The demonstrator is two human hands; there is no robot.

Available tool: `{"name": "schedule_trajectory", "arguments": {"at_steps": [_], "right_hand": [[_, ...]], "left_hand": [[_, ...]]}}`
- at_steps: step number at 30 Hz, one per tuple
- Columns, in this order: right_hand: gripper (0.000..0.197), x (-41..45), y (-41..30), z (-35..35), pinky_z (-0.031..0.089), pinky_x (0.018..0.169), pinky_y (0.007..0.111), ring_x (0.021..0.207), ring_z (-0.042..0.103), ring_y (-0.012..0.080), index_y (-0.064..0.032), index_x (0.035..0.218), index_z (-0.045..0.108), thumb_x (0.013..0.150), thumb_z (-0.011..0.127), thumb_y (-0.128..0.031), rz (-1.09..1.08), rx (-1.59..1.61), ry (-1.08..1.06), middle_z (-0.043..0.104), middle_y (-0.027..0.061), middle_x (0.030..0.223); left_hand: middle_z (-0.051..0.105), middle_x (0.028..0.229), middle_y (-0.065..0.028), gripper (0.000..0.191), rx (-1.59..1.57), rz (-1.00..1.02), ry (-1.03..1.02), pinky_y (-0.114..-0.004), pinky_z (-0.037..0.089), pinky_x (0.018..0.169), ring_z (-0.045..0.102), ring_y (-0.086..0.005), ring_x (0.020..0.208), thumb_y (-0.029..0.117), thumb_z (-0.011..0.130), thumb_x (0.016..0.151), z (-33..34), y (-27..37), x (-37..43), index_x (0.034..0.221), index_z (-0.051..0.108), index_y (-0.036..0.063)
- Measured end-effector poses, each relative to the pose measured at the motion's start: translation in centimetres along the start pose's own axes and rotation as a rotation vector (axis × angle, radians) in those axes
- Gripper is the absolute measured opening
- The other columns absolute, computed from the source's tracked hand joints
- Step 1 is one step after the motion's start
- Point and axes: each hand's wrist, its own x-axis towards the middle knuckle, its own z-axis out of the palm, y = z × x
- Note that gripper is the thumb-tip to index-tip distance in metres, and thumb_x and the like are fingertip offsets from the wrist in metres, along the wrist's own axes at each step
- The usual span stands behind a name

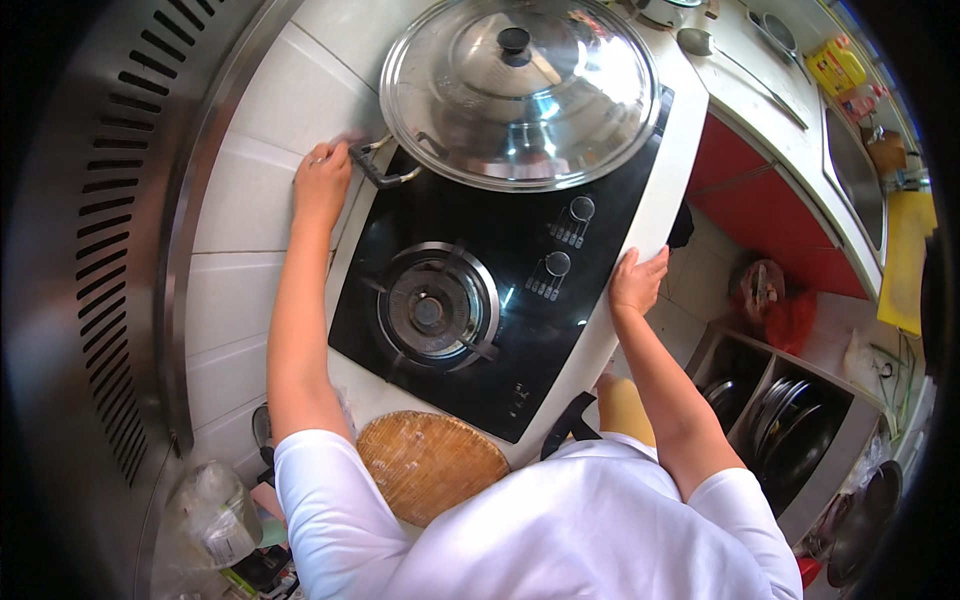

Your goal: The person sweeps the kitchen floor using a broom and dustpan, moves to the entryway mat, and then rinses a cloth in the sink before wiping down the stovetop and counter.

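My left hand [322,180] reaches to the white wall tiles [262,191] behind the stove, beside the black-gripped side handle [382,174] of a pan. Something blurred and brownish shows at its fingertips; I cannot tell whether the hand holds it. My right hand [637,283] rests on the white front edge of the counter [600,330], fingers apart. Between the hands lies a black glass gas cooktop [540,330] with a bare near burner [427,311] and two knobs. A domed stainless steel lid [480,112] with a black knob covers the pan on the far burner.
A round woven tray [431,465] with white residue lies close to my body. The slotted metal range hood [112,247] borders the left. Rightward are a ladle [739,67], a sink [851,172], a yellow bottle [836,66] and a drawer [772,405] holding pans.
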Motion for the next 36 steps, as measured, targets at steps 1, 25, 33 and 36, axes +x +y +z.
{"name": "schedule_trajectory", "arguments": {"at_steps": [1,25,33,36], "right_hand": [[0.063,0.1,0.1,-0.1,0.043,0.088,0.046,0.108,0.05,0.0369,-0.004,0.135,0.028,0.085,0.05,-0.037,0.0,-0.011,0.006,0.046,0.0198,0.122],[0.03,2.2,14.7,-1.4,0.041,0.089,0.035,0.104,0.052,0.0305,-0.0049,0.112,0.056,0.09,0.047,-0.024,-0.093,0.741,-0.515,0.053,0.0158,0.111],[0.023,3.4,36.7,0.3,0.048,0.077,0.034,0.086,0.061,0.0252,-0.0066,0.104,0.061,0.084,0.053,-0.015,0.249,0.503,-0.712,0.061,0.0127,0.1],[0.022,5.2,33.5,-1.5,0.048,0.073,0.034,0.08,0.061,0.0246,-0.0058,0.102,0.062,0.084,0.053,-0.013,0.125,0.529,-0.692,0.061,0.012,0.097]], "left_hand": [[0.059,0.092,-0.0092,0.021,-0.053,-0.1,-0.116,-0.038,0.047,0.077,0.055,-0.028,0.087,0.015,0.055,0.084,-0.7,0.4,-0.9,0.103,0.062,0.01],[0.055,0.109,-0.0089,0.025,-0.571,-0.227,-0.189,-0.04,0.039,0.089,0.048,-0.0298,0.102,0.008,0.066,0.072,-9.1,41.7,-7.8,0.097,0.067,0.0065],[0.055,0.108,-0.0129,0.04,-0.137,-0.412,0.009,-0.042,0.039,0.086,0.048,-0.0326,0.1,0.029,0.063,0.08,-4.1,40.1,-0.1,0.114,0.058,0.008],[0.059,0.102,-0.0101,0.043,0.01,-0.449,-0.035,-0.043,0.042,0.083,0.051,-0.0317,0.097,0.033,0.063,0.081,-2.5,39.5,0.3,0.115,0.057,0.008]]}}
